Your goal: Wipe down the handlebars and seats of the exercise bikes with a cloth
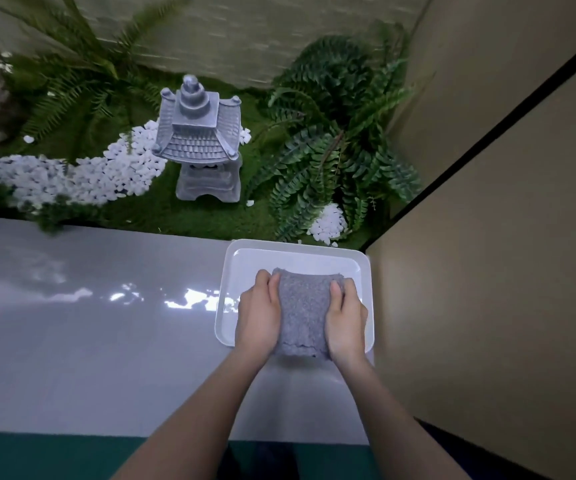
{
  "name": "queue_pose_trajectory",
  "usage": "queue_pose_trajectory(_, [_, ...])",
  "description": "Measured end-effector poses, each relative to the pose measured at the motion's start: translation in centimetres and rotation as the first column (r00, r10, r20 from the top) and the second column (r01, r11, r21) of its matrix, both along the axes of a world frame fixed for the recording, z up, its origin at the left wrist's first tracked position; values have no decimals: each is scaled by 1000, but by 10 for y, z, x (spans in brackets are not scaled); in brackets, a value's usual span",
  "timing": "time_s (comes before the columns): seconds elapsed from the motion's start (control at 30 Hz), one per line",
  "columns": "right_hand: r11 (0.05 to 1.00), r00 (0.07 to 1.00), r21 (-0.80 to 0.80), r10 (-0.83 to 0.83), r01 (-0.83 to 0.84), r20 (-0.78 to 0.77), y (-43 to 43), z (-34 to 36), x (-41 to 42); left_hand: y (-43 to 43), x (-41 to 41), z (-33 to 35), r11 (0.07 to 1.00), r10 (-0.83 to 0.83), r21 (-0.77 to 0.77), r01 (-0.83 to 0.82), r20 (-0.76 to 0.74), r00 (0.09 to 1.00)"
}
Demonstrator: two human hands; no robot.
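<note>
Indoors, and it's a decorative garden corner in a smart lobby-type interior: stone pagoda lantern (198,140) at 11 o'clock, ferns (335,143) at 1, white pebbles (106,174) at 10. A glossy grey ledge (89,323) runs in front, with beige wall panels (504,271) at 3 o'clock.

A folded grey fluffy cloth (302,311) sits over a white tray (295,252).

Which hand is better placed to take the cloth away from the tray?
Probably the left hand: both grip the cloth, but the right hand is beside the wall, while the left has open ledge beside it.
</note>
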State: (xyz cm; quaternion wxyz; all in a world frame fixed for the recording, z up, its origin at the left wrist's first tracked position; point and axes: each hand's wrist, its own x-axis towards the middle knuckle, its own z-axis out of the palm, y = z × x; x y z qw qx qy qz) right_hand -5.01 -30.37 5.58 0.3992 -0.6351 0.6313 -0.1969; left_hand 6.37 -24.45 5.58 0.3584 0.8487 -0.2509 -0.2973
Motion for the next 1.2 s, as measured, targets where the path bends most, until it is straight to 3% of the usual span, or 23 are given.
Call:
queue_pose_trajectory(0.27, [983,963,2,178,-181,-203,-50,-102,19,-46,22,-108,993,-74,93,66,81,994])
queue_pose_trajectory(0.5, [961,891,94,277,-261,-359,-67,-154,21,-53,24,-155,972,-141,210,106,157,977])
queue_pose_trajectory(0.57, [958,866,70,280,-277,-415,-68,-158,18,-51,26,-156,960,-157,260,108,178,971])
queue_pose_trajectory(0.63, [958,857,-72,215,-279,-467,-64,-157,10,-45,29,-156,962,-177,245,118,234,956])
queue_pose_trajectory(0.67, [941,871,-179,180,-289,-458,-62,-155,6,-40,30,-156,958,-242,228,176,307,920])
queue_pose_trajectory(0.73, [829,847,-348,249,-438,-470,-58,-154,-2,-30,31,-156,885,-465,227,407,491,737])
queue_pose_trajectory(0.8, [633,657,-301,453,-713,-603,-53,-159,-10,-22,32,-157,735,-654,325,595,570,497])
queue_pose_trajectory(0.87, [543,484,-131,583,-830,-653,-53,-163,-18,-19,35,-157,598,-794,505,622,482,371])
queue_pose_trajectory(1.0, [505,310,107,669,-856,-676,-63,-167,-26,-21,44,-168,434,-901,666,606,327,285])
queue_pose_trajectory(1.07, [519,305,155,690,-841,-656,-66,-163,-28,-19,45,-162,407,-914,685,604,305,269])
queue_pose_trajectory(1.2, [599,366,160,655,-785,-661,-67,-130,-20,-20,48,-133,469,-881,679,565,316,353])
